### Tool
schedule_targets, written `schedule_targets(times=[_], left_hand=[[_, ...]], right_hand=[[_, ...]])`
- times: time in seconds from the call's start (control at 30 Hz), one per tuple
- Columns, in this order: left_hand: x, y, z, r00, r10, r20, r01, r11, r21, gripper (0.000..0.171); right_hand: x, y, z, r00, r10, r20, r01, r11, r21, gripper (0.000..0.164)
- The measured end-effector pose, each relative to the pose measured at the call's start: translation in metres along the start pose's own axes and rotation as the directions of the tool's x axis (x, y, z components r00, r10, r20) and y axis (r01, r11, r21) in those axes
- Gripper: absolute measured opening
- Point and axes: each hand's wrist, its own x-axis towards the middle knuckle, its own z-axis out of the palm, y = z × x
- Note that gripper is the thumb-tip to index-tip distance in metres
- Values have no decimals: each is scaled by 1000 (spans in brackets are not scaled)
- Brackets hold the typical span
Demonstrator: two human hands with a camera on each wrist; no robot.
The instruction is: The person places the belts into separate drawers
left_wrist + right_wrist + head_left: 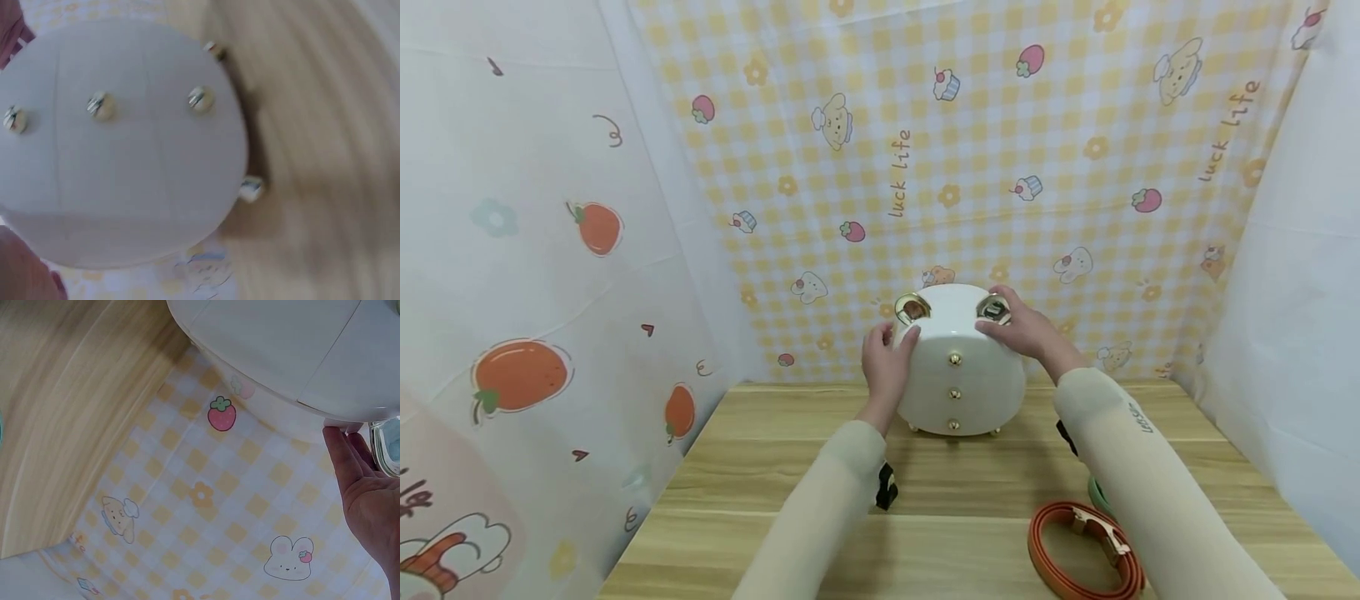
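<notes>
A white rounded jewelry box (pixel 962 383) with three drawers stands upright at the back of the table, close to the backdrop. Gold ball knobs run down its front, and small gold feet show beneath it. Two round gold ears (pixel 912 309) sit on its top. My left hand (pixel 887 367) holds its upper left side, thumb toward the front. At the upper right, my right hand (pixel 1022 325) grips the box beside the other ear, thumb on the front edge. In the right wrist view, the right fingers (pixel 344 453) touch its side. The drawers look closed.
An orange coiled belt (pixel 1045 550) with a gold buckle lies at the front right of the wooden table (pixel 760 467). A green coil (pixel 1099 496) is partly hidden behind my right sleeve. A yellow checked cloth (pixel 865 167) hangs behind, with white cloths at both sides.
</notes>
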Motion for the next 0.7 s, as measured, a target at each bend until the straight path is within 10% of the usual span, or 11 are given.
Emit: schedule_targets(times=[0.43, 0.7], left_hand=[[32, 17, -1, 962, -119, 247, 118, 993, 21, 81], [36, 24, -2, 947, -31, 319, 0, 995, 97, 88]], right_hand=[[2, 3, 2, 1000, -17, -4, 17, 1000, 1, 77], [3, 5, 1, 1000, -19, -12, 19, 1000, 5, 77]])
